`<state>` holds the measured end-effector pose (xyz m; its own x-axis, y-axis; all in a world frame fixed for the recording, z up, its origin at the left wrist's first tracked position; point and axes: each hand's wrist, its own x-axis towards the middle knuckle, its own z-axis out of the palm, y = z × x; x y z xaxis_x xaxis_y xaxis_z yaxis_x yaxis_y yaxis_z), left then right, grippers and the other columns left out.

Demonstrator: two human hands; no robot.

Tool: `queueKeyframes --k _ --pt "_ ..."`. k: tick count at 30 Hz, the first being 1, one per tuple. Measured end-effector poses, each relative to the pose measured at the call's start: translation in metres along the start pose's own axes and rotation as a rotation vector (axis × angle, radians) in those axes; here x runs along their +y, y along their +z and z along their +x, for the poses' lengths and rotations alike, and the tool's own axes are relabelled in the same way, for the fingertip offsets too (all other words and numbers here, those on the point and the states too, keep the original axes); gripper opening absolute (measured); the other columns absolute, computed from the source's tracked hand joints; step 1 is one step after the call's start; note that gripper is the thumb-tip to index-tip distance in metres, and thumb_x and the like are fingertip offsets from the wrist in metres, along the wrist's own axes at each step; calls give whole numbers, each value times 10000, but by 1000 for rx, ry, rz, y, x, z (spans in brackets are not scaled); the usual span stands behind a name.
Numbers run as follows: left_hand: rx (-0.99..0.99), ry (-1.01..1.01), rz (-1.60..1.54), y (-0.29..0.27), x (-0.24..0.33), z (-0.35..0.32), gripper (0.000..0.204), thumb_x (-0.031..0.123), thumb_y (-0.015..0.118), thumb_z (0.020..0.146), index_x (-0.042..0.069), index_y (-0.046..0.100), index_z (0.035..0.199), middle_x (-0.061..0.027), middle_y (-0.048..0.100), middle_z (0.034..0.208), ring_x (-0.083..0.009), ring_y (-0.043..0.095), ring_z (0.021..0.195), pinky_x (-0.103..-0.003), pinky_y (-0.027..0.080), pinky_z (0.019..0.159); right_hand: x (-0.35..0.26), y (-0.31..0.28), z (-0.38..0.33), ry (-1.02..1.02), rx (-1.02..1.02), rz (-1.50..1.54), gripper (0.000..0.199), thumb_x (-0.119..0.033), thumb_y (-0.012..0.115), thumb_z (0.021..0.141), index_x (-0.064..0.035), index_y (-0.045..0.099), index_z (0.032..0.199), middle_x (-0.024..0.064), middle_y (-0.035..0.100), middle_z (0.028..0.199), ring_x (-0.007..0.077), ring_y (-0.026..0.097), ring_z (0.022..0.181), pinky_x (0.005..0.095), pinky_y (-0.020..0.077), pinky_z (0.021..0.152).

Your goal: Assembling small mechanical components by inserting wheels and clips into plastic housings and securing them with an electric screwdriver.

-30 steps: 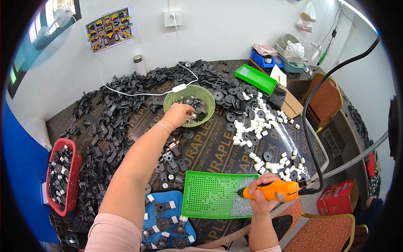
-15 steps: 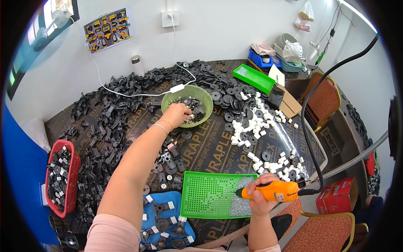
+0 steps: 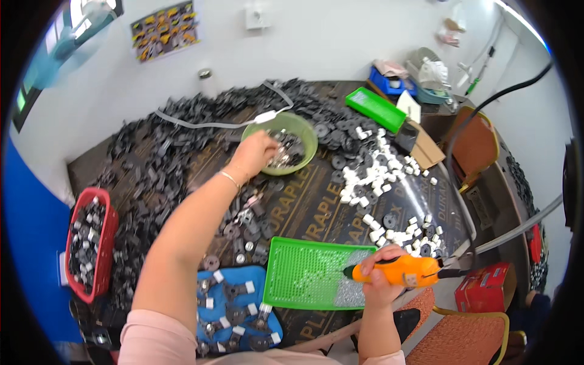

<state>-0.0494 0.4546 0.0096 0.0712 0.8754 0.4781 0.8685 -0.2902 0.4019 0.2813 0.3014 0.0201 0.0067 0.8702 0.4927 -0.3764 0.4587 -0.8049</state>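
Observation:
My left hand [image 3: 258,151] is at the left side of a round green bowl [image 3: 310,146], its fingers bent together over the small metal and dark parts [image 3: 288,151] inside. Blur hides whatever is between the fingertips. My right hand [image 3: 380,286] is wrapped round an orange electric screwdriver [image 3: 406,270], whose dark tip points left. Under that tip is a green perforated tray [image 3: 298,277] with a heap of small silvery screws [image 3: 350,289] at its right end. Beside the tray, a blue mat [image 3: 248,319] carries several black parts with white ends.
Loose black plastic parts [image 3: 164,152] cover the table's left and back. White cylindrical pieces [image 3: 377,173] and dark discs lie to the right. A red basket [image 3: 109,234] of parts stands far left, a second green tray [image 3: 374,109] at the back. A black cable [image 3: 451,158] hangs on the right.
The view has shifted slightly and blurred. My left hand has lifted a little out of the bowl's middle, toward its left rim. My right hand still grips the screwdriver over the tray.

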Motion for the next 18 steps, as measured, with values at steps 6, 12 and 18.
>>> queueKeyframes --k 6,12,18 --pt "-86 -331 -445 -75 55 -95 138 43 700 736 16 651 862 -52 635 798 -118 603 733 -249 487 665 -11 14 11 -107 19 139 341 -146 697 758 -33 450 963 78 459 846 146 514 557 239 441 502" --pt "-253 -465 -434 -112 87 -232 173 48 755 672 28 662 816 -65 653 808 -131 616 728 -251 495 665 -10 27 -1 -32 -58 242 275 -107 630 794 -32 442 981 94 454 880 150 510 584 252 442 524" --pt "-233 -123 -191 -89 95 -267 180 131 756 652 102 683 814 -43 645 808 -217 586 804 -331 434 795 -17 42 -25 33 -114 253 288 -73 615 783 -26 445 1011 107 464 914 162 532 605 262 458 553"
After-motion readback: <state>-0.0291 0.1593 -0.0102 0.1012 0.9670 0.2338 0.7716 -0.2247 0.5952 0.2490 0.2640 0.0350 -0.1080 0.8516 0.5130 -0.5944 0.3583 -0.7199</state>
